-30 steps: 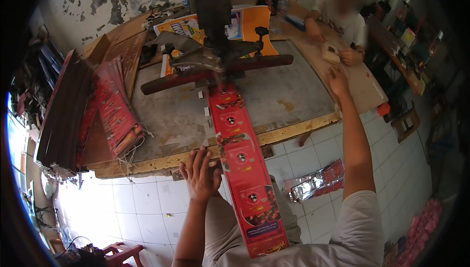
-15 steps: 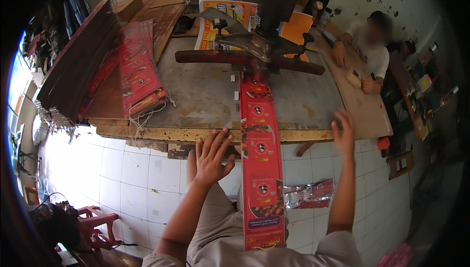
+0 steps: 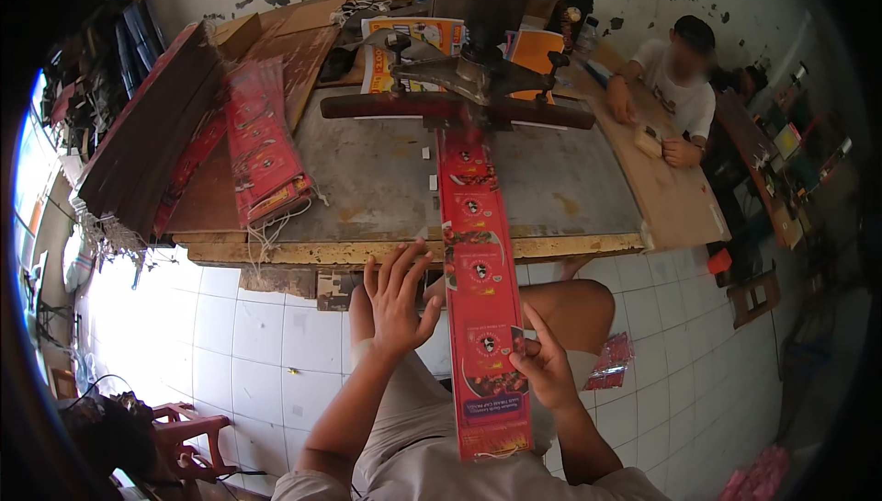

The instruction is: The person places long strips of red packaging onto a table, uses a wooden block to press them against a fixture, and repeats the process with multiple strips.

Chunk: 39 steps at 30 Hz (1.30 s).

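A long red printed strip with repeated round emblems runs from under a dark metal press bar, across the table's front edge and down over my lap. White string shows at its near end. My right hand grips the strip's right edge, thumb on top and the index finger pointing up along the edge. To the left of the strip, my left hand is spread open by the table's front edge, with nothing in it. The press bar hides the strip's far end.
Red printed strips with strings lie stacked at left, beside a tall dark stack of strips. A co-worker sits at the right, hands by a small block. Shiny packets lie on the tiled floor; a red stool stands lower left.
My right hand came from the table's right front inward and down, and took hold of the strip's right edge. My left hand stayed nearly in place. The view shifted slightly.
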Motion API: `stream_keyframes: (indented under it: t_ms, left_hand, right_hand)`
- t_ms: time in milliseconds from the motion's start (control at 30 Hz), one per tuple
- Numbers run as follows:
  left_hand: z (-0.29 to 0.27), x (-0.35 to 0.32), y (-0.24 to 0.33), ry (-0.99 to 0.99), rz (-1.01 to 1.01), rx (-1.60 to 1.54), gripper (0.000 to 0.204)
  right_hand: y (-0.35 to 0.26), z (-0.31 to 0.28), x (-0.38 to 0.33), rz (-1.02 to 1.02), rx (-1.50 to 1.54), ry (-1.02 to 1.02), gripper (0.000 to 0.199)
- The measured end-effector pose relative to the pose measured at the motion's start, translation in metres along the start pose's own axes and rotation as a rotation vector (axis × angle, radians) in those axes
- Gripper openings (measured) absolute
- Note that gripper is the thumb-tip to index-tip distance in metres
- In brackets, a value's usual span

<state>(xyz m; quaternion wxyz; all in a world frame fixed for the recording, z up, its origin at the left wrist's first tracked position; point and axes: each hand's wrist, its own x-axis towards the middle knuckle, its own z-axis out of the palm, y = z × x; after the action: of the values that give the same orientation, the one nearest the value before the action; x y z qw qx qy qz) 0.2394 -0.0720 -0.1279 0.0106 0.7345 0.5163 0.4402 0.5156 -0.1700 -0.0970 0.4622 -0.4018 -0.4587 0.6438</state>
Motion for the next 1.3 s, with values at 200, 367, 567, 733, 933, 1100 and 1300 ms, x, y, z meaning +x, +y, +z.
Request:
stream_keyframes:
  t_ms: [200, 367, 567, 733, 933, 1100, 1300]
  left_hand:
    - [-0.024, 0.016, 0.019, -0.202, 0.093, -0.080, 0.060]
    - [-0.018, 0.046, 0.013, -0.311, 0.123, 0.008, 0.067]
    - [-0.014, 0.072, 0.002, -0.324, 0.142, 0.126, 0.073]
    - [-0.007, 0.075, 0.000, -0.314, 0.115, 0.144, 0.074]
    - [-0.012, 0.077, 0.003, -0.320, 0.093, 0.163, 0.073]
    - [-0.009, 0.080, 0.002, -0.317, 0.095, 0.160, 0.073]
    - [-0.008, 0.082, 0.002, -0.336, 0.085, 0.178, 0.073]
  right_hand:
    - [-0.003, 0.007, 0.001, -0.026, -0.105, 0.112, 0.076]
    - [-0.015, 0.003, 0.057, -0.043, -0.100, 0.083, 0.074]
    - [-0.013, -0.004, 0.098, -0.099, -0.114, 0.047, 0.075]
    - [-0.019, -0.008, 0.104, -0.136, -0.358, 0.147, 0.059]
    - [-0.051, -0.028, 0.137, -0.619, -1.180, 0.316, 0.039]
    - [-0.053, -0.035, 0.164, -0.649, -1.255, 0.094, 0.042]
    - [-0.047, -0.035, 0.171, -0.649, -1.308, 0.112, 0.044]
